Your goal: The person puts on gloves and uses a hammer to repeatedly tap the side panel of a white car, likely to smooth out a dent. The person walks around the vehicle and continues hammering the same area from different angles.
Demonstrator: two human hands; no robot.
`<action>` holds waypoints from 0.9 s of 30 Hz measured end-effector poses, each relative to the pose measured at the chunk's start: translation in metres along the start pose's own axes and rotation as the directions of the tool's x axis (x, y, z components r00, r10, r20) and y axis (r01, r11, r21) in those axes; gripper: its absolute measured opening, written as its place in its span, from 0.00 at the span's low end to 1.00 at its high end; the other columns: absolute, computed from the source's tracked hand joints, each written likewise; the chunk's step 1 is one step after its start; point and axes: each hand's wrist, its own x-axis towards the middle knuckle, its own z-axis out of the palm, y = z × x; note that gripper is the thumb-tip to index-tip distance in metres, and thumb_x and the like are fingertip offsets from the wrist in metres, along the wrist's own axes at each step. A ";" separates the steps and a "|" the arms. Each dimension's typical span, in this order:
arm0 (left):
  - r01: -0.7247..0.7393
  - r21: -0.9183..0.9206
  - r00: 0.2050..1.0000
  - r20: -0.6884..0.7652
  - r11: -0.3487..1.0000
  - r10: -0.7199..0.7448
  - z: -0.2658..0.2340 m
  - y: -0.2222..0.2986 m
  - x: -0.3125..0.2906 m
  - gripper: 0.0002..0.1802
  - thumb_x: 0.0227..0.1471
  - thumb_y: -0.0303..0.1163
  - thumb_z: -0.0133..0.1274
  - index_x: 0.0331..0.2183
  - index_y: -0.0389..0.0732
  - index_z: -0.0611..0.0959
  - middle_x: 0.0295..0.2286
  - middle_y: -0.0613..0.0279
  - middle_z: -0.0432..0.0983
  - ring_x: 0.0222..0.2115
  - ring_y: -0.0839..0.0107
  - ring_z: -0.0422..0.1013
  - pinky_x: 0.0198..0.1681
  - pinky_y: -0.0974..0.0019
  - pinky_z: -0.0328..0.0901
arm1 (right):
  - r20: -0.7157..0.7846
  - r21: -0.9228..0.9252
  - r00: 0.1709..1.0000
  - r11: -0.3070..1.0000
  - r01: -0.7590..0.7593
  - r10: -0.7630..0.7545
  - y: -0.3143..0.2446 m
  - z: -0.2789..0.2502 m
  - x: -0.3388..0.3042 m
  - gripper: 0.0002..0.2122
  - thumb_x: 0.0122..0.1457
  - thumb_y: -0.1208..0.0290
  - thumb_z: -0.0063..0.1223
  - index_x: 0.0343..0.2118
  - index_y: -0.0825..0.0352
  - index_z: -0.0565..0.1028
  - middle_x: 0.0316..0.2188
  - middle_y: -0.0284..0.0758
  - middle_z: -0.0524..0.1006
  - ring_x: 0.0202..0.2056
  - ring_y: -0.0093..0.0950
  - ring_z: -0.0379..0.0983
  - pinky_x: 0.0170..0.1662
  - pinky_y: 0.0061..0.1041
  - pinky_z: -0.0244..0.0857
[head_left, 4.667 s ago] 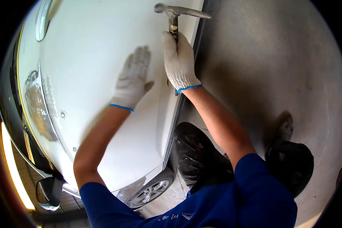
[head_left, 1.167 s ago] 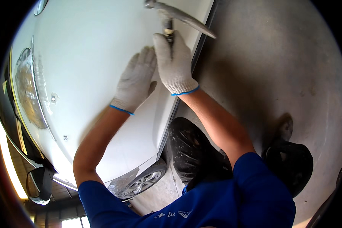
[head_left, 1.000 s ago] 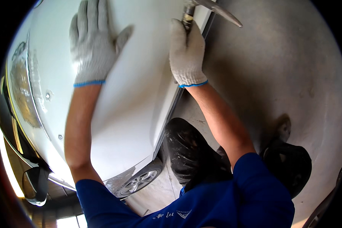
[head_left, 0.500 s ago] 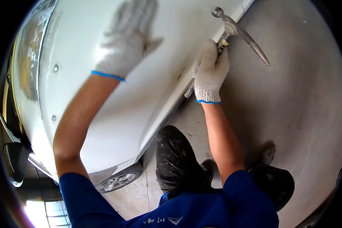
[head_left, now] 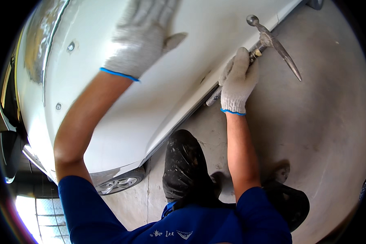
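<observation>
My left hand [head_left: 140, 44], in a whitish knit glove with blue cuff edging, lies flat over the white car body panel [head_left: 122, 130]. Its fingers stretch away from me and the thumb sticks out to the right; the fingertips run out of the picture. In my right hand [head_left: 240, 83], gloved the same way, is a metal hammer [head_left: 268, 40] gripped by its handle. The head has a round ball at one end and a long tapered point at the other. The handle's butt comes out below my fist, close to the panel's lower edge.
A small dark mark [head_left: 205, 76] shows on the panel near its lower edge. Two small fittings, one of them a round fitting [head_left: 71, 46], sit at the left. The car's wheel [head_left: 120, 184] and side mirror [head_left: 9, 150] lie nearer me. Concrete floor [head_left: 313, 134] stretches right.
In the picture, both hands and the hammer sit slightly farther right, and the car has shifted as well. The left hand stays spread over the panel; the right keeps its grip.
</observation>
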 end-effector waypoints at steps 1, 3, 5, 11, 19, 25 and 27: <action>-0.056 -0.018 0.998 -0.029 0.998 0.055 0.011 0.004 -0.006 0.48 0.55 0.53 0.54 0.67 0.38 0.56 0.67 0.57 0.51 0.68 0.62 0.47 0.70 0.56 0.43 | -0.005 0.002 1.000 1.000 -0.002 0.002 0.001 0.002 0.000 0.16 0.69 0.63 0.47 0.32 0.74 0.68 0.20 0.28 0.64 0.23 0.18 0.57 0.26 0.24 0.57; -0.190 -0.044 0.980 0.043 0.981 0.192 0.032 0.025 -0.014 0.51 0.51 0.54 0.56 0.67 0.37 0.56 0.67 0.56 0.52 0.68 0.62 0.47 0.70 0.57 0.44 | -0.029 -0.037 0.999 0.999 0.016 -0.017 0.003 0.001 0.003 0.16 0.69 0.63 0.47 0.32 0.73 0.68 0.19 0.26 0.64 0.23 0.17 0.58 0.26 0.23 0.57; -0.267 -0.068 0.950 0.147 0.961 0.274 0.049 0.043 -0.044 0.53 0.48 0.53 0.59 0.67 0.37 0.56 0.66 0.55 0.53 0.68 0.62 0.49 0.70 0.58 0.45 | 0.008 0.054 0.996 0.995 -0.088 0.087 -0.006 0.006 -0.005 0.16 0.69 0.62 0.48 0.32 0.73 0.68 0.19 0.26 0.64 0.23 0.18 0.58 0.26 0.23 0.57; -0.236 -0.430 0.905 0.231 0.872 0.358 0.067 0.077 -0.115 0.46 0.43 0.46 0.64 0.60 0.35 0.68 0.60 0.52 0.63 0.63 0.59 0.57 0.68 0.56 0.50 | 0.092 -0.083 0.996 0.996 -0.014 0.021 0.021 0.004 -0.021 0.14 0.69 0.63 0.49 0.34 0.71 0.68 0.20 0.23 0.62 0.23 0.16 0.56 0.25 0.22 0.55; 0.112 -0.652 0.965 -0.108 0.750 -0.238 0.045 0.041 -0.251 0.24 0.41 0.30 0.63 0.45 0.42 0.83 0.47 0.54 0.78 0.52 0.57 0.73 0.55 0.49 0.67 | 0.149 -0.235 0.988 0.970 0.066 -0.031 0.005 0.005 -0.029 0.16 0.70 0.58 0.44 0.27 0.61 0.64 0.13 0.26 0.62 0.11 0.19 0.57 0.13 0.22 0.51; 0.100 -0.718 0.850 -0.298 0.689 -0.434 0.074 0.051 -0.299 0.16 0.38 0.27 0.62 0.35 0.44 0.85 0.35 0.61 0.82 0.41 0.61 0.79 0.46 0.56 0.73 | 0.155 -0.345 0.986 0.932 0.108 -0.057 -0.056 0.008 -0.018 0.19 0.67 0.56 0.44 0.21 0.58 0.59 0.12 0.24 0.54 0.12 0.17 0.44 0.15 0.23 0.38; 0.109 -0.725 0.832 -0.308 0.680 -0.462 0.081 0.051 -0.309 0.16 0.39 0.31 0.63 0.35 0.45 0.85 0.35 0.62 0.82 0.40 0.63 0.79 0.47 0.58 0.73 | 0.138 -0.410 0.990 0.908 0.088 -0.034 -0.060 0.018 -0.031 0.18 0.68 0.57 0.44 0.21 0.58 0.59 0.12 0.24 0.54 0.12 0.17 0.44 0.15 0.23 0.38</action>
